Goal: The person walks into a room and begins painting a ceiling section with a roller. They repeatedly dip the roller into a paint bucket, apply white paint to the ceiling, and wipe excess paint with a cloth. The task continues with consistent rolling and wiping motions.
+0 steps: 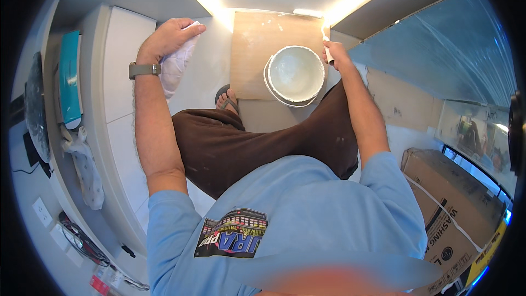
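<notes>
My left hand is raised at the left, its fingers closed on a bunched white cloth that hangs below the palm. My right hand grips the pale, dark-ended handle of a paint roller. The roller's thin frame runs up from my fist toward a slim white sleeve at the far edge of a wooden board. Just left of that hand stands a white bucket with a wire handle. Pale residue coats its inside; how much it holds is unclear.
The bucket rests on the white-spotted wooden board. My sandalled foot is beside it. Shelves with a teal box line the left. Plastic sheeting covers the right side, and a large cardboard box stands at lower right.
</notes>
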Demonstrator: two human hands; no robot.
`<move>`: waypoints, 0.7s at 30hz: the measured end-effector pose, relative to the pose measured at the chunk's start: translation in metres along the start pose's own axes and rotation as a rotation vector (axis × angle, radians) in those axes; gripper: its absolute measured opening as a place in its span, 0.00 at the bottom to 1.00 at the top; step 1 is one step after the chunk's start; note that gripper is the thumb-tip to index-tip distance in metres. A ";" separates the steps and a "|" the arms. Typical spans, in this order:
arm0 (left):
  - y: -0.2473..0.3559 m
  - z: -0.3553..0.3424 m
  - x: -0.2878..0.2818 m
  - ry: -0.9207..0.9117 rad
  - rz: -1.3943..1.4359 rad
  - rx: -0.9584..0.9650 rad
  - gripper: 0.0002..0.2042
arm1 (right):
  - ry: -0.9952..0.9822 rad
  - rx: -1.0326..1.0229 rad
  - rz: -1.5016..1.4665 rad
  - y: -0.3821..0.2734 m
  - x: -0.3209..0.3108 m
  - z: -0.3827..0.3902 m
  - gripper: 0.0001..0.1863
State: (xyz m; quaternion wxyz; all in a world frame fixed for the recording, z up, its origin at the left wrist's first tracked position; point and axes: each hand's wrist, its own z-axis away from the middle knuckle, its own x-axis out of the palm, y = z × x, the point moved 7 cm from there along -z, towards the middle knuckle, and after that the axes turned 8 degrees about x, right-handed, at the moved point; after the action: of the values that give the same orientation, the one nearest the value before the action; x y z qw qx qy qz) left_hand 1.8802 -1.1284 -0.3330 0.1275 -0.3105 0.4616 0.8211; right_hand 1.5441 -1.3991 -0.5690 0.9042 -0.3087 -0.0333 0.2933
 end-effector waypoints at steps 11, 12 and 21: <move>-0.006 0.007 -0.002 -0.023 0.037 -0.038 0.21 | -0.024 -0.010 -0.061 -0.007 0.002 0.014 0.11; -0.007 0.008 -0.002 -0.022 0.040 -0.045 0.21 | -0.012 -0.001 -0.057 -0.007 0.004 0.010 0.11; -0.008 -0.006 -0.006 -0.016 -0.084 0.044 0.21 | -0.131 -0.135 -0.116 -0.048 -0.032 0.118 0.10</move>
State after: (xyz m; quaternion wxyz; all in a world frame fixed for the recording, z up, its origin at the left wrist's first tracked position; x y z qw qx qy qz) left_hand 1.8908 -1.1291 -0.3369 0.1725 -0.3202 0.4650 0.8071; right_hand 1.5134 -1.3834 -0.4424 0.8928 -0.3464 -0.1298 0.2572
